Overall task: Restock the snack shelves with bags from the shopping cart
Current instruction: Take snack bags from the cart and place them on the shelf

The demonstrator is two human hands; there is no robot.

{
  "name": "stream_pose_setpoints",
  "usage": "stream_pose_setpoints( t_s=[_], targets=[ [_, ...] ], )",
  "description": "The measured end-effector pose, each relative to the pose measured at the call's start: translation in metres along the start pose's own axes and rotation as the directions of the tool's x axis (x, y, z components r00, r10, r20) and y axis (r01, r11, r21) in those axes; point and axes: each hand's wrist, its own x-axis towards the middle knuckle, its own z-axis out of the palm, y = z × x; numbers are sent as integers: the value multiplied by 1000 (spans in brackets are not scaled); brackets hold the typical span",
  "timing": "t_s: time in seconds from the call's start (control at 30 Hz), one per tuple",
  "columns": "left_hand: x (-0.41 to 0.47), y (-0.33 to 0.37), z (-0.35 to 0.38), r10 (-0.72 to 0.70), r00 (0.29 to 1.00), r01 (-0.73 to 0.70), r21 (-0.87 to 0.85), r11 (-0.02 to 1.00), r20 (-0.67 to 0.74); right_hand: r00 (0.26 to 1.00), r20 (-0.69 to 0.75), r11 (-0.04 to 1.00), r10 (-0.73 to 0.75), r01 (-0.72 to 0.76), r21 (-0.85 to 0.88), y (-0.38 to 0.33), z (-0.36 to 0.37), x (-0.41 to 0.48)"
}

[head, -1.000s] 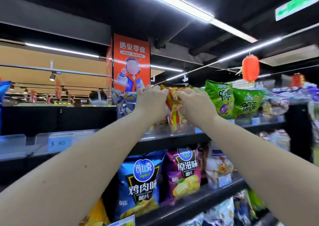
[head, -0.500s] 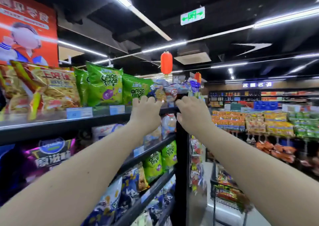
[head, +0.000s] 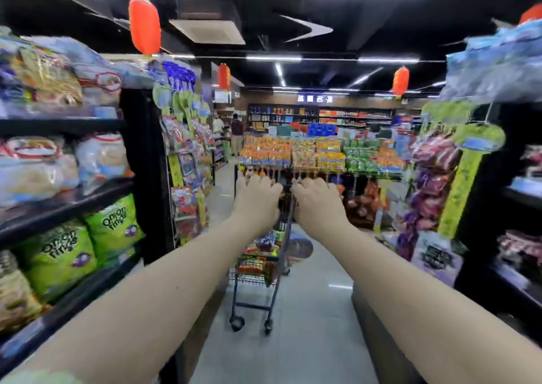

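The shopping cart (head: pixel 252 301) stands in the aisle ahead of me, with several colourful snack bags (head: pixel 254 262) in its basket. Both my arms reach forward at chest height. My left hand (head: pixel 255 200) and my right hand (head: pixel 318 203) hover side by side in front of the cart's upper part, fingers loosely curled, with nothing in them. I cannot tell whether they touch the cart. The snack shelves (head: pixel 67 204) run along my left, with green onion-ring bags (head: pixel 113 226) on a lower level.
A black shelf post (head: pixel 146 163) ends the left shelving, with hanging snacks (head: pixel 187 178) past it. Another shelf unit (head: pixel 516 196) with hanging purple bags (head: pixel 431 190) stands on the right. A display of orange and green packets (head: pixel 319 155) crosses the aisle's far end. A person (head: pixel 237 133) stands far back.
My view has swung right from the top shelf to the aisle. Both hands let go of the yellow bag left on the shelf and now hover empty before the cart.
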Motion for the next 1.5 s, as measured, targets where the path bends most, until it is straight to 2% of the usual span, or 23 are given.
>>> stream_pose_setpoints(
  t_s=[0.1,0.23,0.4,0.53,0.73,0.77,0.87,1.03,1.17,1.27,1.5],
  targets=[
    [12,36,59,20,999,-16,-80,997,43,994,100,999,40,-40,-7,28,53,-6],
    [33,64,138,66,993,-54,-116,992,99,984,158,997,77,-78,-3,52,123,-8],
    [79,73,226,92,991,-70,-209,975,97,961,244,990,130,-141,28,68,219,11],
    [121,66,294,57,993,-22,-311,950,104,945,279,981,172,-189,37,77,291,49],
    [176,53,386,91,967,20,-428,903,237,907,355,964,225,-261,58,75,374,95],
    [206,57,426,102,950,43,-445,895,296,901,357,959,246,-281,48,84,419,116],
    [217,64,443,125,938,41,-462,886,324,861,438,950,259,-308,45,88,434,120],
    [262,101,522,168,884,66,-471,880,437,820,506,927,268,-363,98,122,526,141],
    [317,131,581,133,878,118,-476,872,460,824,508,918,249,-368,147,167,596,177],
    [371,149,622,74,884,162,-452,877,462,832,530,930,162,-308,200,208,648,215],
    [478,170,702,-89,835,310,-331,891,542,835,551,935,6,-201,294,285,755,302]
  ],
)
